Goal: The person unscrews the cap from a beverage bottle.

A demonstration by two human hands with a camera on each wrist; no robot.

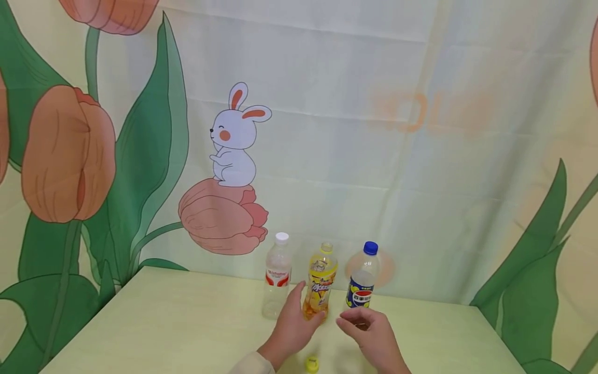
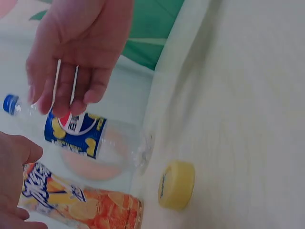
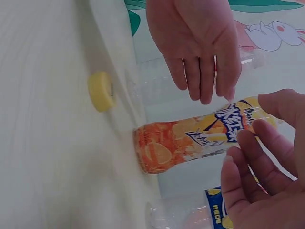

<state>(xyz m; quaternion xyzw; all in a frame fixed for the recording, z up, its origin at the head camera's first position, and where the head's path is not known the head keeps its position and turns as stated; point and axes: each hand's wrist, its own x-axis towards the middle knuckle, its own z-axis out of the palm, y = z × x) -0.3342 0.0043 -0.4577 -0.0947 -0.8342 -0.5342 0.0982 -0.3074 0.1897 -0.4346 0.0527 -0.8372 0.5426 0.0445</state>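
Yellow and orange are printed on the label of the tea bottle, which is stood upright on the pale table, its neck uncapped. Just in front of the tea bottle, the left hand is held with thumb and fingers set wide apart; nothing is gripped by it, and whether the bottle is touched cannot be told. To the front right of the tea bottle, the right hand is held apart from it, its fingers loosely bent and a gap left between them and the thumb; nothing is seen to be held there. Farther in front of the tea bottle, a yellow cap is laid with its lettered top upward. Left of the tea bottle, a white-capped bottle is stood, banded in red and white. Right of it, a blue-capped bottle is stood, its base hidden by the right hand in the head view. Behind the tea bottle, a curtain is hung, printed with a white rabbit on a pink tulip.
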